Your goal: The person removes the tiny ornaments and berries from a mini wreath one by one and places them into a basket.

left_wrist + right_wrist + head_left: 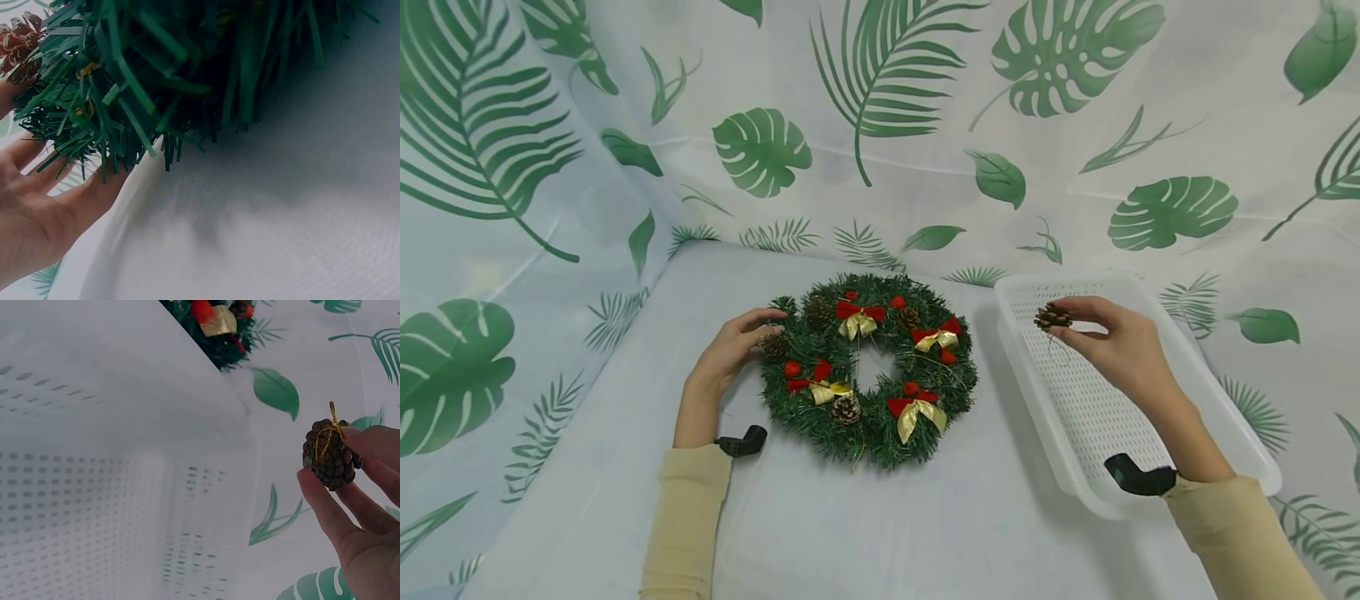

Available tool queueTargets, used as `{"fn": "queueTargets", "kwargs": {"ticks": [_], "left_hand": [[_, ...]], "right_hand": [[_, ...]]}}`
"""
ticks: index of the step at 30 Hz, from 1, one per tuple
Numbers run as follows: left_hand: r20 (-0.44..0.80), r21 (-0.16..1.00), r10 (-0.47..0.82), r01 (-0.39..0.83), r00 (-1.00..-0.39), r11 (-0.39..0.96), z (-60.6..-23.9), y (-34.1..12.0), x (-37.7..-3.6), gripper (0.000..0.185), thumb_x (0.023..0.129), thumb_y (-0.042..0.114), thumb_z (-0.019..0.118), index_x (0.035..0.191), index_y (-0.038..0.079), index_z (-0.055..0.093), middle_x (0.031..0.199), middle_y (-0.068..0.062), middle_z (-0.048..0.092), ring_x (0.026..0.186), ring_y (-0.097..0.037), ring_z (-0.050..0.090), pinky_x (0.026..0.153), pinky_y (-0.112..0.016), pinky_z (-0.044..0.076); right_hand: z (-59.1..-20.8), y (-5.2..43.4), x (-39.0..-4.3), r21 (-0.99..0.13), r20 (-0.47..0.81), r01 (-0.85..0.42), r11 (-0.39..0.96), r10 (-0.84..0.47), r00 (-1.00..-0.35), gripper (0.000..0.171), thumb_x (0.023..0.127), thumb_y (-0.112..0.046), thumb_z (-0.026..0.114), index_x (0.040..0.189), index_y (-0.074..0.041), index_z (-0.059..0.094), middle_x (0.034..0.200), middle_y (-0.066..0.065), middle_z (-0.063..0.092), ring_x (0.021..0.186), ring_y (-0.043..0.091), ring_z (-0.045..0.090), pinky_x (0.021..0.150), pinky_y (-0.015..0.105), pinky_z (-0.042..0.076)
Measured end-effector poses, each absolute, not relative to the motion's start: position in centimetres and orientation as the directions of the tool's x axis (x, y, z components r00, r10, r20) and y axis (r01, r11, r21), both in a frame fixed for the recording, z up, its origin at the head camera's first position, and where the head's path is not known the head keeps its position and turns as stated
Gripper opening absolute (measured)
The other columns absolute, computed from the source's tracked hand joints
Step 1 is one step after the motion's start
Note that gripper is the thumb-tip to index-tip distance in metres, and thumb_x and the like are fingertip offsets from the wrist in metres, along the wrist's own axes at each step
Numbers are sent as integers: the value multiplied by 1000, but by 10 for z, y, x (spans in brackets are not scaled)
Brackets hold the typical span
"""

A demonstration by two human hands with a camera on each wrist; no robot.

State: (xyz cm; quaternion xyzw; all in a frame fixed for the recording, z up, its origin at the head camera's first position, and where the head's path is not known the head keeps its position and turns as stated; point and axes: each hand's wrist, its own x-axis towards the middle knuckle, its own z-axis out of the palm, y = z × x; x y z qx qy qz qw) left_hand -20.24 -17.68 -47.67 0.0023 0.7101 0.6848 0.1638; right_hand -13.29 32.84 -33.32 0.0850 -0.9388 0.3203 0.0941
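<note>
Fingers of the left hand (730,350) lie relaxed against the left edge of the green wreath (868,367), which rests flat on the table (850,533). Right of it, the right hand (1112,342) pinches a pine cone (1052,316) above the white perforated basket (1225,417).

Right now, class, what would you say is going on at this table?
A person works on a Christmas wreath lying flat on the table. The left hand touches the wreath's left edge, beside a pine cone fixed there. The right hand pinches a loose pine cone above the white perforated tray to the right. The tray looks otherwise bare.
</note>
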Motion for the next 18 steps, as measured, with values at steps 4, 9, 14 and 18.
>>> {"fn": "queueTargets", "kwargs": {"ticks": [4, 9, 14, 18], "left_hand": [[-228, 974, 225, -219, -947, 66, -476, -177, -203, 42, 105, 25, 61, 144, 9, 57, 163, -7, 36, 126, -32, 47, 106, -55, 40], [-229, 973, 225, -220, -947, 64, -477, -177, -203, 43, 105, 27, 62, 143, 9, 57, 163, -7, 36, 128, -32, 46, 107, -55, 40], [-226, 974, 227, -218, -947, 60, -479, -177, -203, 44, 104, 28, 63, 143, 9, 57, 164, -7, 35, 130, -34, 45, 111, -60, 37], [-225, 974, 230, -218, -947, 57, -479, -177, -203, 45, 104, 29, 64, 144, 10, 57, 164, -8, 36, 132, -35, 45, 114, -63, 35]], "right_hand": [[-335, 331, -135, -587, 213, -196, 785, -84, -973, 37, 93, -11, 77, 129, -5, 70, 121, 21, 72, 95, -23, 51, 77, -1, 45], [-338, 334, -140, -577, 216, -185, 795, -70, -974, 37, 93, -13, 78, 128, -5, 71, 121, 22, 71, 93, -24, 51, 77, -2, 43], [-343, 338, -144, -562, 225, -178, 808, -59, -973, 39, 93, -16, 79, 128, -4, 70, 122, 22, 71, 91, -26, 50, 74, -2, 41], [-349, 341, -148, -547, 217, -168, 820, -55, -975, 40, 93, -18, 79, 129, -4, 70, 121, 24, 72, 94, -11, 64, 71, -1, 41]]}}
